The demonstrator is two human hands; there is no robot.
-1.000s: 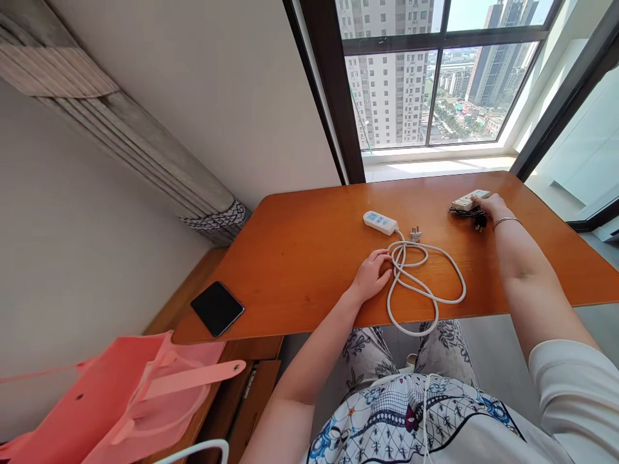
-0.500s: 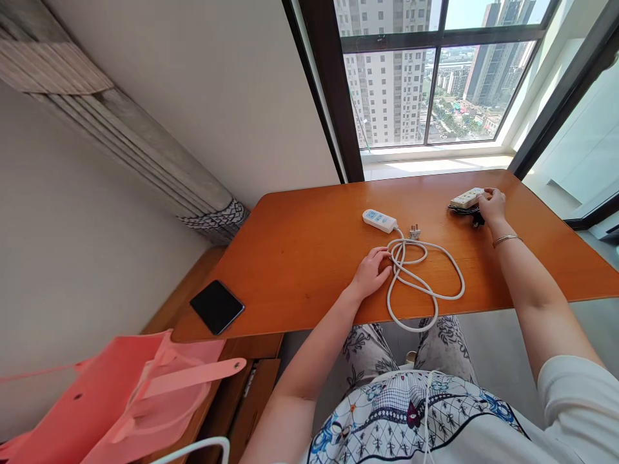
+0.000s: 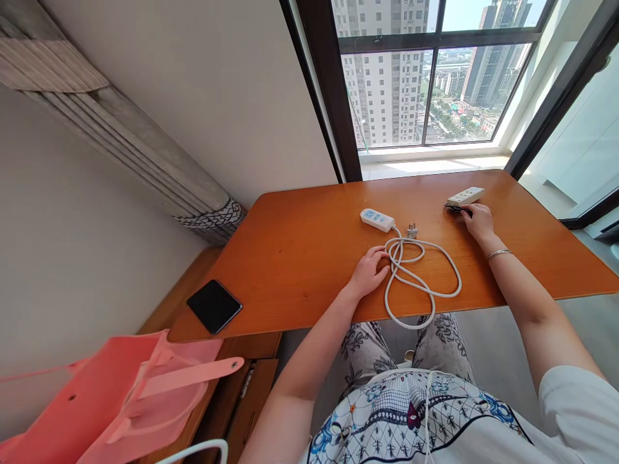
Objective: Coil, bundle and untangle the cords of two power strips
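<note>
On the wooden table (image 3: 290, 258), a white power strip (image 3: 377, 220) lies left of its loosely looped white cord (image 3: 423, 284) and plug (image 3: 412, 231). My left hand (image 3: 368, 273) rests on the tabletop, fingers stretched out, the tips touching the cord's left side. Part of one cord loop hangs over the near edge. Farther right, a second, cream power strip (image 3: 465, 196) lies with a bundled black cord (image 3: 453, 207) beside its near side. My right hand (image 3: 478, 221) has its fingers closed on that black cord, covering part of it.
A dark-screened tablet (image 3: 213, 306) lies at the table's left end. Below it, a pink bag (image 3: 111, 393) stands by a wooden drawer unit (image 3: 254, 393). Behind the table is a window (image 3: 430, 96), with a curtain (image 3: 145, 148) to the left.
My right hand has shifted from the cream power strip's right end down and left onto the black cord. My left hand stays at the white cord.
</note>
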